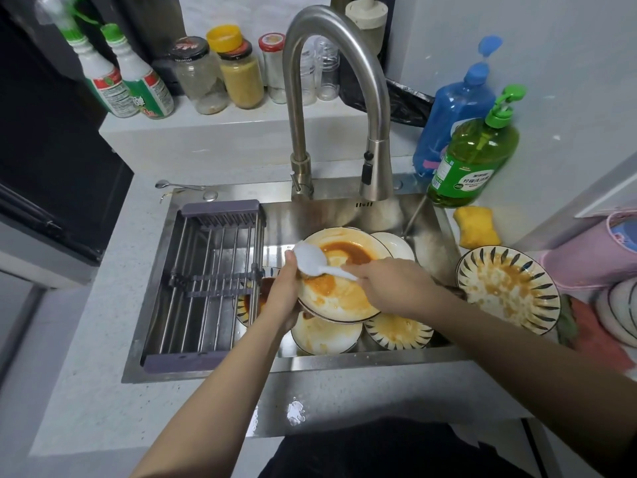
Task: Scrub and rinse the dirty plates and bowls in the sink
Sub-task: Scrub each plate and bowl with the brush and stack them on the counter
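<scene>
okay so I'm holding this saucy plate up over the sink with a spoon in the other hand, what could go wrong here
1. The left hand grips the tilted plate by one edge only; greasy sauce could make it slip onto the stacked dishes below and chip them.
2. The right hand holds the white spoon over the sauce; scraping may flick it onto the counter.
3. The dirty bowl sits by the sink's right edge, near your right forearm; a bump might knock it.
</scene>
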The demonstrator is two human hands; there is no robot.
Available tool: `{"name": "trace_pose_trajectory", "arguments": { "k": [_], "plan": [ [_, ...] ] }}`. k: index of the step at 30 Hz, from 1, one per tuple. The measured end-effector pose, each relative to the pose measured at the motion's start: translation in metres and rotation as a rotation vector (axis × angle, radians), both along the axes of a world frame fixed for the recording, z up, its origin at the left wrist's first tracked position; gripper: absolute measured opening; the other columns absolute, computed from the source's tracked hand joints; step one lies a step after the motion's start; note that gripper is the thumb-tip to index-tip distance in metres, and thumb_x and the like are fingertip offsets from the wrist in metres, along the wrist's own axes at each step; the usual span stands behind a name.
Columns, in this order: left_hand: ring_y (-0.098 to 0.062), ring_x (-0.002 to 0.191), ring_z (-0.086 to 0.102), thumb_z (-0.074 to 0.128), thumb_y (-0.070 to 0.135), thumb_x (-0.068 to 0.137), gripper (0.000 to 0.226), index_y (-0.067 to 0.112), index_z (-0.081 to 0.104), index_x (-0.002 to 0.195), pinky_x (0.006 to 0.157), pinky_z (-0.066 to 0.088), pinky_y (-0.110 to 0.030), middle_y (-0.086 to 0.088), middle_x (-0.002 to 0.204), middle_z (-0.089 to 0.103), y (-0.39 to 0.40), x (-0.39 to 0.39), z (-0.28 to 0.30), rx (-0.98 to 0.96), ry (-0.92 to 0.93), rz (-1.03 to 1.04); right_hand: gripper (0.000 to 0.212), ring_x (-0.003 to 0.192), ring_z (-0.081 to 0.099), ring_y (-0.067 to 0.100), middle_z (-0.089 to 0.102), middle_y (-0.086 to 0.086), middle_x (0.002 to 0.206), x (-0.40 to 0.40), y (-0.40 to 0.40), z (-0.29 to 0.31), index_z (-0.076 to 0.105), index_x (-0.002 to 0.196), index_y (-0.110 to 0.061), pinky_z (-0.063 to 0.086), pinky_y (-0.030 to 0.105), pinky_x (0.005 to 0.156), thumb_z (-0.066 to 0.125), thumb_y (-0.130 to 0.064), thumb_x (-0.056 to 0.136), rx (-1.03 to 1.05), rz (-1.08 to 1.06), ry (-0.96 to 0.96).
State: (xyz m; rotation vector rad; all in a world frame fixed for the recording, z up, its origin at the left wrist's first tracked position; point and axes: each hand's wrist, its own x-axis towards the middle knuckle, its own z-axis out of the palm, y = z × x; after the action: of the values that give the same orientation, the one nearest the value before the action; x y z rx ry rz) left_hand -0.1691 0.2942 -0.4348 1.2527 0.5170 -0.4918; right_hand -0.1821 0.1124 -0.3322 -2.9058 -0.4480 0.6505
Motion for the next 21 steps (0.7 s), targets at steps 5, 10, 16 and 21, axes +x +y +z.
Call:
{"name": "trace_pose_trajectory", "arguments": {
  "k": [5, 10, 16, 21],
  "plan": [
    [-0.022, 0.092, 0.067, 0.028, 0.065, 0.093, 0.065, 0.012, 0.057, 0.115, 0.065, 0.058, -0.029, -0.01, 0.102, 0.069, 0.006, 0.004, 0.0, -0.055, 0.031, 0.1, 0.044, 0.056, 0.045, 0.011, 0.058, -0.005, 0.074, -0.006, -0.003, 0.001, 0.039, 0.14, -0.045, 0.031, 0.025, 0.046, 0.034, -0.025, 0.101, 0.101, 0.064, 0.145],
    [-0.022, 0.095, 0.068, 0.028, 0.056, 0.099, 0.056, 0.013, 0.059, 0.119, 0.077, 0.056, -0.038, -0.007, 0.103, 0.071, 0.01, 0.003, -0.002, -0.045, 0.039, 0.085, 0.045, 0.066, 0.051, 0.01, 0.061, -0.009, 0.081, -0.001, -0.024, 0.026, 0.052, 0.126, -0.053, 0.041, 0.027, 0.059, 0.038, -0.022, 0.097, -0.073, 0.144, 0.252],
    [-0.023, 0.099, 0.069, 0.026, 0.056, 0.1, 0.06, 0.013, 0.061, 0.121, 0.086, 0.055, -0.039, -0.009, 0.108, 0.072, 0.008, 0.003, -0.004, 0.056, 0.026, 0.061, 0.049, 0.056, 0.039, 0.007, 0.043, -0.007, 0.068, 0.009, -0.026, 0.019, 0.05, 0.131, -0.036, 0.034, 0.023, 0.05, 0.038, -0.011, 0.091, -0.3, 0.085, -0.006],
    [-0.032, 0.102, 0.068, 0.025, 0.068, 0.093, 0.067, 0.018, 0.061, 0.12, 0.09, 0.052, -0.057, -0.012, 0.113, 0.07, 0.008, 0.005, 0.0, 0.118, 0.024, 0.067, 0.049, 0.053, 0.035, 0.006, 0.042, -0.008, 0.066, -0.01, -0.013, 0.009, 0.039, 0.139, -0.046, 0.029, 0.023, 0.048, 0.036, -0.018, 0.099, -0.133, 0.204, 0.03]
  ]
}}
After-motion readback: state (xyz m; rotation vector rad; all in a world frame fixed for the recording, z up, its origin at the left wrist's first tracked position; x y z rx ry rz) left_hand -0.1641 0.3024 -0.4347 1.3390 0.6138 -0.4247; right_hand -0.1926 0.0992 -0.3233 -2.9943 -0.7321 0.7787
